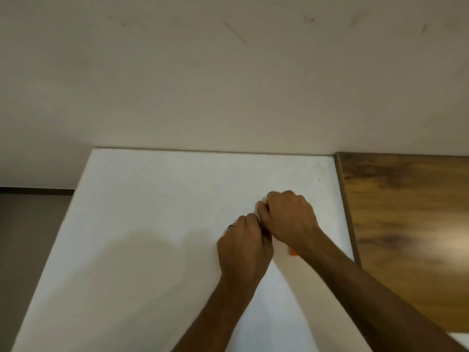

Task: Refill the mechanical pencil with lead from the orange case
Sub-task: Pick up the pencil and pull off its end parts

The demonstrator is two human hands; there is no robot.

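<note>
hands meet over the right part of a white bench (142,224), knuckles up, fingers curled in toward each other. left hand (245,247) has its fingers folded tight, a dark ring (231,226) on one of them; right hand (289,217) sits just beyond and to the right, touching the left at the fingertips. something pale shows between the fingertips, too small and blurred to name, so whether either hand is clamped on the pencil cannot be told. both hands are closed rather than spread. orange case (293,253) shows only as a small orange sliver on the bench, peeking out from under the right wrist. wooden surface (411,224) adjoins the bench on its right edge. plain wall (228,72) rises behind both. a soft shadow falls on the bench left of the hands.
</note>
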